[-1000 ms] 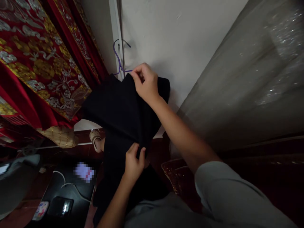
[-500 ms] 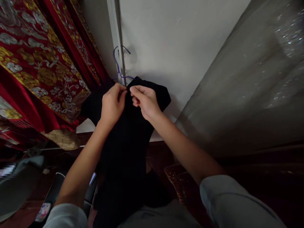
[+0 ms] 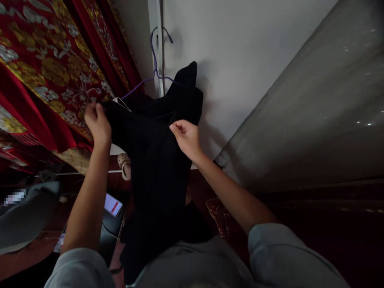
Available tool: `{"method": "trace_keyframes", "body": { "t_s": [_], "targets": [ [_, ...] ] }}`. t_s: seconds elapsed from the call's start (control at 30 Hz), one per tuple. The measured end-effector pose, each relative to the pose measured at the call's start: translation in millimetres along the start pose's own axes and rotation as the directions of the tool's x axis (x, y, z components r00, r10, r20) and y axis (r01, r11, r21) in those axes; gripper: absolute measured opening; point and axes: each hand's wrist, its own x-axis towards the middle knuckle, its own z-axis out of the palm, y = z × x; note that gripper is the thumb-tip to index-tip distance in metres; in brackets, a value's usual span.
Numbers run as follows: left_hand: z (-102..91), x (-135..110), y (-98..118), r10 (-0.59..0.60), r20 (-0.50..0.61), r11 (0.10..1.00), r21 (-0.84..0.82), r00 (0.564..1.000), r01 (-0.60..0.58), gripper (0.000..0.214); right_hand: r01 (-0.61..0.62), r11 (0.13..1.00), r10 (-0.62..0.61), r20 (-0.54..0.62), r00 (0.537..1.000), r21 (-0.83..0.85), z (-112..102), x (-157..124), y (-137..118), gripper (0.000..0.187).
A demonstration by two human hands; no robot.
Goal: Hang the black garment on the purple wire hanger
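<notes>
Garment: here it is, a black, soft, matte cloth garment (image 3: 153,160), front and centre, hanging before a pale wall (image 3: 246,60), its top spread wide, deep folds running down, one dark peak poking up at the right; lower down the black swallows every detail.
White loop: a thin white strip (image 3: 122,104) shows against the dark cloth at the upper left.
Hanger: a slim purple hanger (image 3: 155,72), hook up over a narrow pale upright strip (image 3: 160,44), right arm running in behind the black cloth, left arm largely bare.
Right hand: the right hand (image 3: 187,138) has thumb and forefinger pinched on the cloth's edge, right in the middle.
Left hand: out wide goes the left hand (image 3: 99,124), fingers bent at the garment's left edge, blurred; whether they grip, I cannot tell.
Garment count: one, on one hanger, between two hands.
Red drapes: red cloth embroidered in gold and silver (image 3: 57,72), crowding the left; layers overlap, too many to count.
Floor level: one beige, holed clog (image 3: 124,166) on a foot, and one lit phone (image 3: 113,205) beyond the left forearm.
</notes>
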Motion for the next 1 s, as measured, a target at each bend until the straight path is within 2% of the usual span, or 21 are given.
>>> {"method": "trace_keyframes", "body": {
  "t_s": [0.03, 0.07, 0.17, 0.27, 0.33, 0.37, 0.4, 0.47, 0.5, 0.57, 0.6, 0.67, 0.73, 0.77, 0.8, 0.83, 0.87, 0.9, 0.93, 0.97, 1.0],
  "targets": [
    [-1.6, -17, -20, -0.138, 0.08, 0.99, -0.022, 0.987, 0.14, 0.043, -0.024, 1.0, 0.024, 0.021, 0.999, -0.002, -5, -5, 2, 0.033],
    [-3.8, -37, -35, -0.22, 0.197, 0.972, -0.032, 0.955, 0.231, 0.038, -0.063, 0.998, 0.063, 0.048, 0.997, 0.005, -10, -9, 5, 0.032],
    [-14.5, -95, -48, -0.225, 0.4, 0.963, -0.045, 0.889, 0.264, 0.029, -0.236, 0.972, 0.231, 0.176, 0.957, 0.007, -24, -13, 11, 0.029],
    [-26.1, -126, -36, -0.188, 0.546, 0.956, -0.09, 0.816, 0.28, 0.02, -0.361, 0.92, 0.391, 0.381, 0.838, -0.152, -34, -14, 13, 0.021],
    [-28.7, -127, -20, -0.179, 0.57, 0.933, -0.162, 0.802, 0.323, 0.017, -0.324, 0.902, 0.427, 0.476, 0.769, -0.286, -35, -16, 9, 0.017],
    [-27.9, -123, -9, -0.178, 0.569, 0.918, -0.198, 0.803, 0.343, 0.017, -0.277, 0.903, 0.413, 0.492, 0.766, -0.327, -33, -18, 6, 0.016],
    [-25.8, -118, 4, -0.174, 0.565, 0.903, -0.235, 0.806, 0.361, 0.018, -0.217, 0.913, 0.374, 0.494, 0.785, -0.346, -29, -20, 1, 0.02],
    [-20.1, -103, 37, -0.14, 0.561, 0.881, -0.305, 0.816, 0.361, 0.02, -0.071, 0.945, 0.228, 0.487, 0.843, -0.319, -19, -23, -11, 0.038],
    [-17.4, -95, 56, -0.101, 0.556, 0.865, -0.36, 0.825, 0.349, 0.02, 0.005, 0.96, 0.142, 0.498, 0.855, -0.282, -13, -25, -17, 0.05],
    [-13.8, -82, 96, 0.04, 0.572, 0.85, -0.451, 0.819, 0.273, 0.019, 0.111, 0.975, 0.011, 0.538, 0.843, -0.194, -1, -26, -31, 0.065],
    [-13.1, -77, 113, 0.119, 0.579, 0.856, -0.471, 0.807, 0.212, 0.018, 0.123, 0.98, -0.02, 0.542, 0.84, -0.155, 4, -27, -37, 0.064],
    [-12.8, -71, 137, 0.233, 0.567, 0.883, -0.464, 0.79, 0.073, 0.02, 0.094, 0.99, -0.031, 0.498, 0.867, -0.102, 10, -25, -49, 0.046],
    [-12.3, -70, 145, 0.278, 0.575, 0.88, -0.473, 0.77, 0.036, 0.031, 0.083, 0.994, -0.04, 0.46, 0.887, -0.073, 8, -21, -61, 0.026],
    [-11.7, -71, 143, 0.279, 0.614, 0.868, -0.491, 0.738, 0.08, 0.037, 0.102, 0.992, -0.057, 0.473, 0.879, -0.069, 4, -18, -68, 0.02],
    [-11.1, -73, 138, 0.275, 0.686, 0.854, -0.497, 0.673, 0.157, 0.042, 0.135, 0.988, -0.08, 0.509, 0.857, -0.072, -1, -13, -76, 0.016],
    [-10.5, -76, 132, 0.27, 0.778, 0.848, -0.471, 0.568, 0.242, 0.045, 0.184, 0.98, -0.111, 0.553, 0.826, -0.077, -6, -7, -82, 0.012],
    [-10.4, -79, 124, 0.26, 0.864, 0.859, -0.411, 0.431, 0.305, 0.049, 0.244, 0.966, -0.152, 0.583, 0.798, -0.083, -12, 0, -89, 0.012],
    [-10.9, -81, 117, 0.246, 0.923, 0.882, -0.339, 0.295, 0.326, 0.05, 0.313, 0.945, -0.203, 0.581, 0.788, -0.094, -18, 8, -93, 0.015],
    [-12.2, -82, 109, 0.232, 0.954, 0.908, -0.282, 0.189, 0.309, 0.05, 0.383, 0.917, -0.261, 0.55, 0.793, -0.116, -24, 17, -96, 0.018],
    [-14.6, -81, 103, 0.219, 0.966, 0.931, -0.248, 0.135, 0.266, 0.047, 0.441, 0.884, -0.321, 0.488, 0.812, -0.153, -28, 27, -95, 0.02],
    [-18.0, -78, 97, 0.213, 0.969, 0.948, -0.237, 0.128, 0.212, 0.044, 0.481, 0.853, -0.375, 0.402, 0.835, -0.202, -31, 36, -92, 0.02]
  ]
}}
